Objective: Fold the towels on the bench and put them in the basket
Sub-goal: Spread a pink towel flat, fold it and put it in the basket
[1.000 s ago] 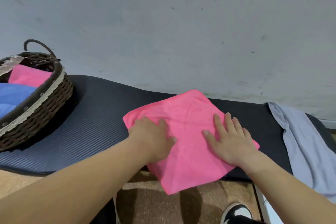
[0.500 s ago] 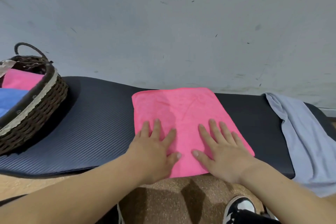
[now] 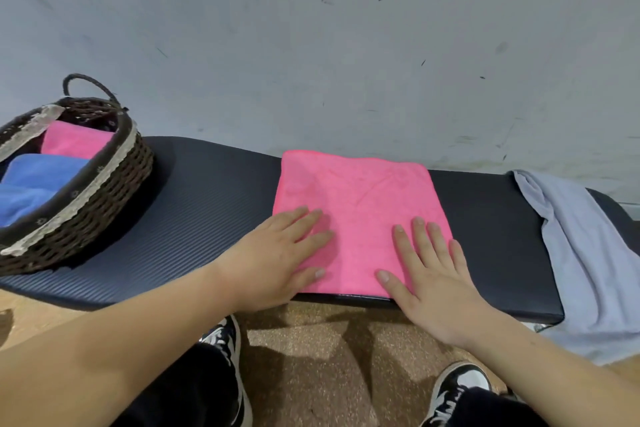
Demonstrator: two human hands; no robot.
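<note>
Head view: both my hands lie flat, fingers spread, grip fully open and holding nothing, left hand [image 3: 277, 260] and right hand [image 3: 429, 274] pressing the near edge of the folded pink cloth towel [image 3: 356, 204] on the dark padded worktop [image 3: 207, 218].

The basket [image 3: 104, 191] sits left on the bench [image 3: 207, 204], a towel [image 3: 356, 204] at its middle.

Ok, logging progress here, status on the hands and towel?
Both hands flat, open on pink towel. Towel squared on bench. Basket left, path clear. Grey towel waiting right.
</note>
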